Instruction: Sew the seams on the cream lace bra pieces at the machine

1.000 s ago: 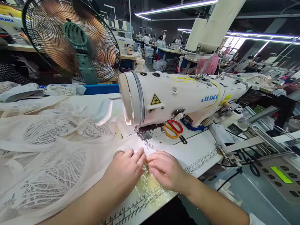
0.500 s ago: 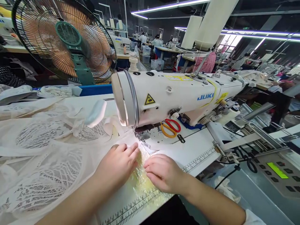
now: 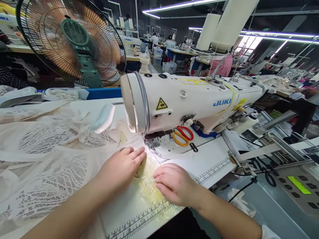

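The pale yellow, glossy fabric strip (image 3: 147, 186) lies flat on the white sewing table (image 3: 211, 156), just in front of the presser foot (image 3: 152, 143) of the JUKI sewing machine (image 3: 189, 99). The left hand (image 3: 122, 169) rests palm-down, fingers together, on the strip's left edge where cream lace fabric (image 3: 50, 166) meets it, apparently to keep the layers flat. The right hand (image 3: 174, 184) presses its right side, fingers loosely together. The needle is hidden under the machine head. Orange and red scissors (image 3: 183, 135) lie beneath the arm. The strip's near end is cut off behind the table edge.
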The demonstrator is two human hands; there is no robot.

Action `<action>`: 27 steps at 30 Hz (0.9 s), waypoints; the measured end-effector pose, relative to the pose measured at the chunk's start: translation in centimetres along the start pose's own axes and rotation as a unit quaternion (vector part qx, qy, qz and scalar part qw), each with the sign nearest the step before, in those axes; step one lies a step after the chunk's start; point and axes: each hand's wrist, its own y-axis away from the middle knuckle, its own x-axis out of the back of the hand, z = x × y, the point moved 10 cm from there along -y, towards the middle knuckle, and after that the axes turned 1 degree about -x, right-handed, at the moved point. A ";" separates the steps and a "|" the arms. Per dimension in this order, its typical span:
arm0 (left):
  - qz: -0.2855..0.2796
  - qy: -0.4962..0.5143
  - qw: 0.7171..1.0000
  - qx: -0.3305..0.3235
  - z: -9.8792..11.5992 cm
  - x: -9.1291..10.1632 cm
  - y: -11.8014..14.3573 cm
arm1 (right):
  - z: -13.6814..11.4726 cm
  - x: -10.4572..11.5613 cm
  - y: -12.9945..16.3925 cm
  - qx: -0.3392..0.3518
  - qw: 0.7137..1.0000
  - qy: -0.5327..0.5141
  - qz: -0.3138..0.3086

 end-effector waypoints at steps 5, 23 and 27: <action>0.005 0.045 0.999 0.005 -1.1 0.0 0.2 | 0.1 -0.1 0.0 -0.004 1.000 -0.002 -0.007; -0.029 0.009 0.999 0.037 -1.7 0.1 -0.3 | 0.3 -0.2 0.2 -0.011 1.000 -0.005 -0.013; -0.029 -0.009 0.998 0.048 -1.9 -0.1 -0.5 | 0.3 -0.3 0.1 -0.013 1.000 -0.003 -0.017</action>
